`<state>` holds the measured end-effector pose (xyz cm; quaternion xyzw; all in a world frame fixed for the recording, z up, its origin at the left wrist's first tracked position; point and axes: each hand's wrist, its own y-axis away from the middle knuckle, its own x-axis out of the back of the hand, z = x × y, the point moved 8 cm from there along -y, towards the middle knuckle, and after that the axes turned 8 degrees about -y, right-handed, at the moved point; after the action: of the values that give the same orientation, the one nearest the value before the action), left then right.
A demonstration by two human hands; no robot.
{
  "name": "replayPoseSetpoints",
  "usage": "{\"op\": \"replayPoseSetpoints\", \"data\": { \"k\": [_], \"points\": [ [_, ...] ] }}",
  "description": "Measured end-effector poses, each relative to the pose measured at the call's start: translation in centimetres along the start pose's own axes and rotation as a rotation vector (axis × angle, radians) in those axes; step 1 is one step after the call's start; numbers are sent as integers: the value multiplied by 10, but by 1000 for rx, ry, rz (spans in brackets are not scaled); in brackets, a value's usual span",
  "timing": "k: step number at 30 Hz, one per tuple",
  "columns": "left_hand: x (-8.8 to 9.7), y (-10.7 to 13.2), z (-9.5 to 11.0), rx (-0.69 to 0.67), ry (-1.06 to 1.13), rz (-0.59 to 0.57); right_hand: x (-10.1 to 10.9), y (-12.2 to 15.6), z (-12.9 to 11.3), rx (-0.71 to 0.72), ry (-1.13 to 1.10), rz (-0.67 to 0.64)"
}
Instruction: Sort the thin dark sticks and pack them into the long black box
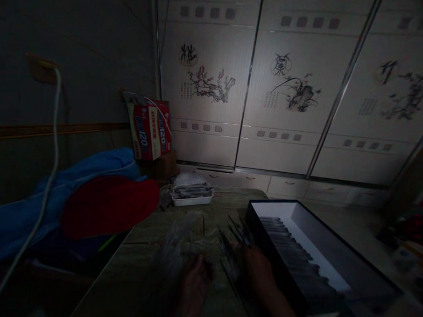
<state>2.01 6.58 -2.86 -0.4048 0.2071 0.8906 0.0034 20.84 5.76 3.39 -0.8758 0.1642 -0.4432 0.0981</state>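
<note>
The room is dim. My left hand rests low on a worn wooden table, its fingers curled near a blurred clear plastic sleeve. My right hand sits beside it, fingers closed around a bundle of thin dark sticks that fan upward. Just right of that hand lies a long black box with a white lining, holding a row of several dark sticks.
A small white tray of dark sticks sits at the table's far edge. A red and white carton stands behind it. Blue cloth and a red round item lie left. A white cable hangs from the wall. Painted cabinet doors fill the back.
</note>
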Motion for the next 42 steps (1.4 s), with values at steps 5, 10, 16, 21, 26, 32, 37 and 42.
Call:
{"op": "replayPoseSetpoints", "data": {
  "k": [5,10,16,21,26,32,37,42],
  "points": [
    [1,0,-1,-43,-46,-1,3,15,-26,90,-326,17],
    [1,-4,-3,-67,-75,-54,-12,39,-30,-27,-822,107],
    [-3,-1,4,-130,-168,-49,-23,47,-23,-83,-911,146],
    [-8,3,3,-123,-230,-76,-15,46,-29,-44,-790,136],
    [-11,5,4,-137,-278,-99,-19,48,-30,-15,-749,118],
    [-14,7,5,-135,-305,-115,-30,47,-21,-38,-779,76],
    [-10,4,3,-148,-320,-106,-27,48,-20,-25,-759,108],
    [-9,4,6,-162,-338,-99,-25,49,-25,-50,-782,113]
  ]
}}
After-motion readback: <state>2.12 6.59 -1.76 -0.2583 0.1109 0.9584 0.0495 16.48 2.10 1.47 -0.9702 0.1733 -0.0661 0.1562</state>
